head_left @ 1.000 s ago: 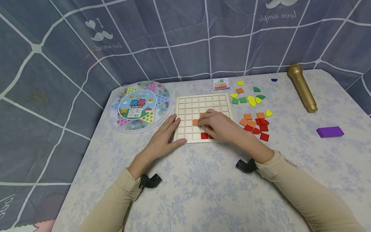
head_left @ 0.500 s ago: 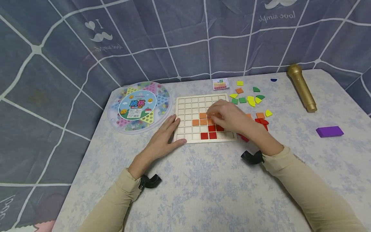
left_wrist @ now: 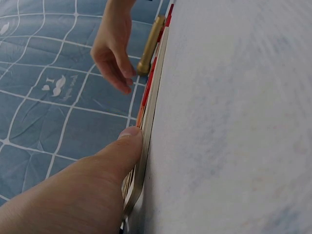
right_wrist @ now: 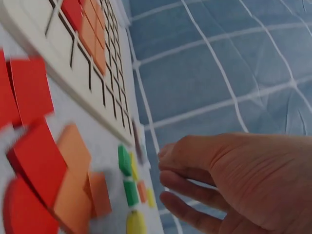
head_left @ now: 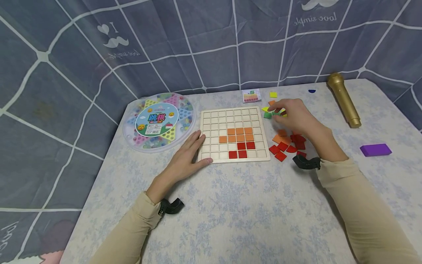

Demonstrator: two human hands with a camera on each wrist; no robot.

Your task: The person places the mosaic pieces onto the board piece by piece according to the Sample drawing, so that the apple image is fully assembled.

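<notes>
A wooden grid board (head_left: 212, 126) lies mid-table, with orange square tiles (head_left: 240, 138) in two rows and red square tiles (head_left: 242, 146) below them. My left hand (head_left: 184, 157) rests at the board's left side, fingers extended along the edge; its thumb (left_wrist: 129, 141) touches the front rim in the left wrist view. Right of the board, my right hand (head_left: 298, 115) hovers over green tiles (head_left: 267, 115) and yellow tiles (head_left: 265, 109), partly covering them. Its fingers are loosely bent, and nothing shows between them in the right wrist view.
Loose red tiles (head_left: 280, 156) and orange tiles (head_left: 277, 139) lie right of the board. A small picture card (head_left: 251, 95) is behind it. A round Chinese checkers set (head_left: 156, 119) stands left; a gold microphone (head_left: 344, 101) and purple block (head_left: 376, 150) lie right.
My right hand has left the board and moved right and back to the loose green and yellow tiles. The upper orange row is now fully visible. The left hand has stayed put.
</notes>
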